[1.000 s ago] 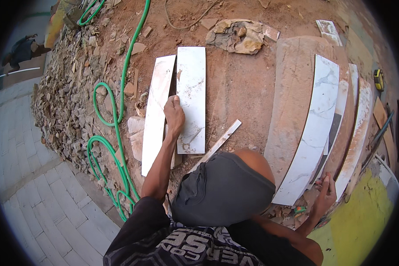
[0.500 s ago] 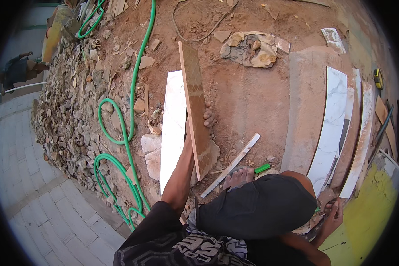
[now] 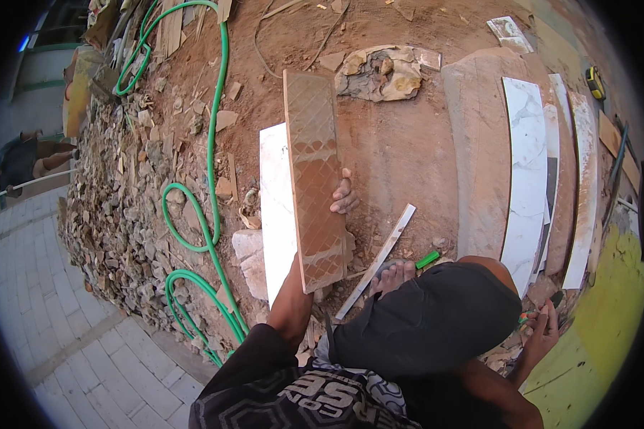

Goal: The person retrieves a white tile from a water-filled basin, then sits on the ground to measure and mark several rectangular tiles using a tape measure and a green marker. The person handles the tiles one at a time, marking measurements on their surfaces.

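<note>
My left hand (image 3: 345,193) grips a long, narrow tile piece (image 3: 315,186) from behind. Its rough brown, grid-patterned back faces up, and only my fingertips show round its right edge. Behind it lies a white tile strip (image 3: 275,207), partly covered by the held piece. Low on the right, beyond my bent knee, my right hand (image 3: 542,334) is closed beside broken bits. Something small, green and orange, shows at its fingers, with a dark tip above; I cannot make out what it is. A thin white strip (image 3: 376,261) lies by my foot near a green object (image 3: 428,259).
Marbled white tile strips (image 3: 526,171) lie in a row on the right, with a yellow-black tape measure (image 3: 594,83) beyond. A green hose (image 3: 213,143) loops along a rubble heap (image 3: 114,214) on the left. Another person (image 3: 32,161) is at far left, near grey paving (image 3: 36,279).
The held tile piece has turned so that more of its brown back shows. My right hand has moved slightly, and the small green-orange thing at its fingers shows more clearly.
</note>
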`<state>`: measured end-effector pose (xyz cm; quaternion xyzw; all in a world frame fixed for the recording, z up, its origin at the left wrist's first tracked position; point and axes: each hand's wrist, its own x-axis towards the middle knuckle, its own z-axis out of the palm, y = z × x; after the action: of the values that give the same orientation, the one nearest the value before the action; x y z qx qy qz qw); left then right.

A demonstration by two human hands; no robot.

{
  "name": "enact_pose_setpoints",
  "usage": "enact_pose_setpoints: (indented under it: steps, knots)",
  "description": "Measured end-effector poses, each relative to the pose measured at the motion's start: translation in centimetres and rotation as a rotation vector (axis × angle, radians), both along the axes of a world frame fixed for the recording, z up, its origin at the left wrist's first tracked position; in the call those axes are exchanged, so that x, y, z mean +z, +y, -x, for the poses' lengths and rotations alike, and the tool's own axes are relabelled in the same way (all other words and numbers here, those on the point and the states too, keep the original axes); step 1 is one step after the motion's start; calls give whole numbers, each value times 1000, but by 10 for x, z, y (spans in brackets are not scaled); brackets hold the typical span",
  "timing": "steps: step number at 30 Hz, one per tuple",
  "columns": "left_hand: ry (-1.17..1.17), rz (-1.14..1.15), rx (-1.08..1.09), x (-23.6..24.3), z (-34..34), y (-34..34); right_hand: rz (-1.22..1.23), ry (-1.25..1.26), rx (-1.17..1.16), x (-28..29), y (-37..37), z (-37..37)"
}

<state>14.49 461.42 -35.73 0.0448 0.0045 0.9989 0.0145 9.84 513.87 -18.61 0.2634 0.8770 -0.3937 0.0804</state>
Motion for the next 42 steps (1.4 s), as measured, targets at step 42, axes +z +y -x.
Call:
enact_pose_setpoints:
  steps: [42]
  knots:
    - [-1514, 2326, 220, 2, 24, 53, -631, 150, 437, -77, 94, 165]
